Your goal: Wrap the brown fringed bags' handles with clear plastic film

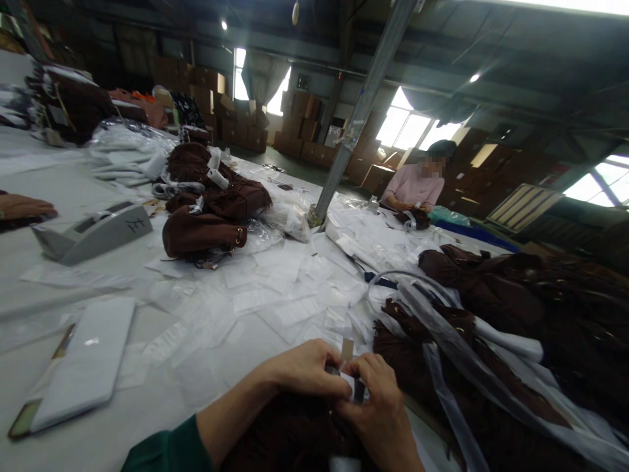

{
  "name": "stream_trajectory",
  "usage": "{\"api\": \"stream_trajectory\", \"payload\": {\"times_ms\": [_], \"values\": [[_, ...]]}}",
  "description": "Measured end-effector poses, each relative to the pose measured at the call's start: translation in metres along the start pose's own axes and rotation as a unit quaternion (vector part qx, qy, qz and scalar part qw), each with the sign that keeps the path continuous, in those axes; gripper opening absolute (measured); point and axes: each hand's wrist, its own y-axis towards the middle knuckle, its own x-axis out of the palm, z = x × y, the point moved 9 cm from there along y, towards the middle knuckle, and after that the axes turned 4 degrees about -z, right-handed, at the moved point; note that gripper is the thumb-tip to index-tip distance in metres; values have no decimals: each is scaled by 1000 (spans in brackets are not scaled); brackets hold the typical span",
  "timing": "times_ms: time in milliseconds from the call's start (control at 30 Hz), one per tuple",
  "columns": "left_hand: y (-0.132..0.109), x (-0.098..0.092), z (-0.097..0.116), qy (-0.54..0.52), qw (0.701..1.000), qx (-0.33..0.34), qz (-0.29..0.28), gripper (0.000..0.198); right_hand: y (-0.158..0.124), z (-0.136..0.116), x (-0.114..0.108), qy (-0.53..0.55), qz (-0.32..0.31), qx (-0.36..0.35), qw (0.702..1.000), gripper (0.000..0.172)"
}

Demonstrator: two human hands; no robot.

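At the table's near edge, my left hand [307, 370] and my right hand [378, 400] meet with their fingers closed in a pinch. Between them is a small white tag [348, 381] with a dark patch beside it. A beige strip [347, 349] sticks up just above the fingertips. Under both hands lies a dark brown fringed bag [289, 429], partly hidden by my forearms and the lower picture edge. Exactly how the tag joins the bag is covered by my fingers.
Brown bags with clear plastic [442, 367] are heaped at right. Clear bags and paper [275, 288] cover the middle. At left stand a grey tape dispenser [98, 229], a white packet stack [83, 360] and brown bags [211, 229]. A post [363, 111] rises beyond; a person [417, 183] sits across.
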Motion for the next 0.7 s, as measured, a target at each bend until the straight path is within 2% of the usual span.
{"api": "stream_trajectory", "payload": {"times_ms": [100,167,300,367,433,600,700], "values": [[1,-7,-3,18,998,-3,61,6,0,9,2,53,-7,39,998,10],[2,-10,-4,20,996,5,86,9,-3,16,5,123,-29,76,989,17],[0,-11,-4,10,996,7,89,20,-14,36,8,236,-54,180,954,57],[-2,-8,-1,2,997,16,76,23,-17,40,6,269,-48,195,942,69],[-3,-7,2,4,997,25,70,20,-16,38,4,286,-41,186,939,62],[0,-2,1,57,995,46,72,12,-6,25,-2,214,4,129,968,15],[4,-2,-3,86,991,50,94,12,-5,17,-10,150,64,86,983,12]]}}
